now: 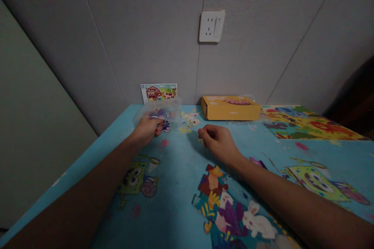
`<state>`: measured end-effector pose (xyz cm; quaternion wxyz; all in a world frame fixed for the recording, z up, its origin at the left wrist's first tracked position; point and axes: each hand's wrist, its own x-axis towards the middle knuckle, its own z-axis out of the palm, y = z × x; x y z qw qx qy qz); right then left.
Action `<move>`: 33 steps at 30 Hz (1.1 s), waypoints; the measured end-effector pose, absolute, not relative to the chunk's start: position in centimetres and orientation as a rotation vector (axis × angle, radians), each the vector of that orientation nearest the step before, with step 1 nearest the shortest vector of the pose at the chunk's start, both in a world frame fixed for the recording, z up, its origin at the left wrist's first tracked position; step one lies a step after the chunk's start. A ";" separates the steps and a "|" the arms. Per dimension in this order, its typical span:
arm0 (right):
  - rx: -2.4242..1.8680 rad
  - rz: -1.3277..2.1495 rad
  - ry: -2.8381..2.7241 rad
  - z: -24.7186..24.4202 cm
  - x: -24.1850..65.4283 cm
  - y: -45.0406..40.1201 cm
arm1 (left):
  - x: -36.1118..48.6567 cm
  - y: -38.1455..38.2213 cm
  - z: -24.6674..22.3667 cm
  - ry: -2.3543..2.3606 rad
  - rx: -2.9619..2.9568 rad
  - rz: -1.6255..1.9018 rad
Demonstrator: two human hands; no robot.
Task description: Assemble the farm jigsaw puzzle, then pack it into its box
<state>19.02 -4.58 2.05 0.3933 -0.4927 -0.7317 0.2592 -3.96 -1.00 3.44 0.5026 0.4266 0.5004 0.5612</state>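
Note:
My left hand [147, 128] grips a clear plastic bag [175, 106] at the far left part of the table. Purple and dark jigsaw pieces [165, 125] show through and beside its film. My right hand [218, 142] is closed with curled fingers, held over the table's middle; what lies inside them, if anything, is hidden. Nearer to me, below my right forearm, lies a partly joined jigsaw puzzle [233, 218] with white rabbits, a fox and purple leaves. Part of it is covered by the forearm. A loose purple puzzle piece [257, 162] shows just beyond that forearm.
A yellow box [231, 109] stands at the back near the wall. Left of it, a picture card [159, 92] leans on the wall. Another colourful puzzle picture [309, 123] lies at the back right. The blue cartoon tablecloth [172, 190] covers the table; a socket [211, 27] is above.

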 end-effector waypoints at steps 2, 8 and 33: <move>-1.251 0.639 -1.863 1.9 19.0 -4.6 | -3.8 -0.9 3.6 1.118 0.971 1.425; -1.256 0.644 -1.954 2.9 19.3 -4.8 | -3.9 -0.8 4.3 0.855 0.924 1.550; -0.997 0.777 -2.869 5.6 21.3 -5.7 | -1.3 -3.6 3.8 1.432 1.472 0.940</move>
